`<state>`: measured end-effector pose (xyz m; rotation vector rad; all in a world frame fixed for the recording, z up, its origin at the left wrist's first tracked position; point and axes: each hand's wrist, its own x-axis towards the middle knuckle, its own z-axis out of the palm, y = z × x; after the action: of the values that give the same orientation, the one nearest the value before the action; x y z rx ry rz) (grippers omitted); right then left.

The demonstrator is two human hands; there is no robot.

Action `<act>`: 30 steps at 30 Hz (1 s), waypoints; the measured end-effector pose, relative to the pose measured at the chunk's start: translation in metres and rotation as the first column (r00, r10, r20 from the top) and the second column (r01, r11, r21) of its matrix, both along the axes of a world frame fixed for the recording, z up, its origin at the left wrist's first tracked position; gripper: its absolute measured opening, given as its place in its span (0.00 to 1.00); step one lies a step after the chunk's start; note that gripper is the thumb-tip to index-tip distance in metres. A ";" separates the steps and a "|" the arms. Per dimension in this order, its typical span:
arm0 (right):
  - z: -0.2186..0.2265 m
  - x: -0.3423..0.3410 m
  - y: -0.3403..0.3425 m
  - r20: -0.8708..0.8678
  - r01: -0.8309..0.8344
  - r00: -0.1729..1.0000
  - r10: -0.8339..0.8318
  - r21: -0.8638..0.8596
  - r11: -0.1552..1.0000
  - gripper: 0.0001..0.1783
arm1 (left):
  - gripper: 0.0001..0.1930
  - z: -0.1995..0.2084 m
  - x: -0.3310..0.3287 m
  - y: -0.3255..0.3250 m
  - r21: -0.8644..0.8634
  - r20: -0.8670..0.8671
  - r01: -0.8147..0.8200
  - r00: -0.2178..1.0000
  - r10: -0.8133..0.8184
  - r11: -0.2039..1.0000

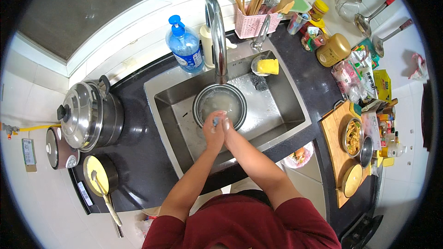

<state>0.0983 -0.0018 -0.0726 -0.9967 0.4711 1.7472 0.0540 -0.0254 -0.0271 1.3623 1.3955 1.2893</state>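
Both hands are pressed together over the near rim of a round metal bowl (197, 106) that stands in the sink (258, 133). My left hand (212, 133) has curled fingers, with a small bluish-white patch showing between them; what it is I cannot make out. Against it lies my right hand (227, 129), its fingers closed and partly hidden. Cloudy, whitish water (221, 100) fills the bowl. Above it arches a tall chrome faucet (220, 50). Whether water is running from the spout is hidden.
Along the back stand a blue pump bottle (187, 50) and a pink utensil basket (254, 24). A yellow sponge (267, 67) rests at the sink's far right corner. To the left are a large steamer pot (110, 115) and a small pan (113, 175); at right, a cutting board (332, 131) bears bowls.
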 end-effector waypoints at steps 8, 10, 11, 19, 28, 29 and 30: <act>0.040 0.019 -0.029 0.325 -0.710 0.677 0.660 0.053 0.702 0.20 | 0.07 -0.032 -0.036 0.034 -0.481 0.463 -0.188 0.775 0.430 0.856; 0.049 0.035 -0.026 0.303 -0.793 0.597 0.743 0.082 0.604 0.15 | 0.08 -0.033 -0.044 0.038 -0.539 0.524 -0.149 0.712 0.468 0.829; 0.051 0.040 -0.025 0.313 -0.755 0.646 0.696 0.124 0.644 0.14 | 0.09 -0.030 -0.046 0.039 -0.563 0.538 -0.128 0.693 0.480 0.817; 0.018 0.051 0.001 0.456 -0.392 0.849 0.269 0.200 0.898 0.11 | 0.16 0.000 -0.047 0.032 -0.500 0.337 0.253 0.938 -0.083 0.828; -0.005 0.036 0.025 0.417 -0.115 0.908 0.039 0.158 0.981 0.11 | 0.18 0.009 -0.013 0.009 -0.105 -0.161 0.092 0.981 -0.108 0.990; -0.015 0.030 0.020 0.316 -0.045 0.949 -0.014 0.178 0.983 0.11 | 0.16 0.014 -0.005 0.008 -0.040 -0.244 0.062 0.967 -0.070 0.997; -0.028 0.017 0.007 0.266 0.002 0.961 -0.078 0.275 0.961 0.12 | 0.14 0.017 -0.002 0.010 0.029 -0.324 0.035 0.946 -0.024 0.999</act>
<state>0.1157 0.0047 -0.1010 -1.0024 0.0687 1.5556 0.0524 -0.0154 -0.0105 1.6690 1.5687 1.1086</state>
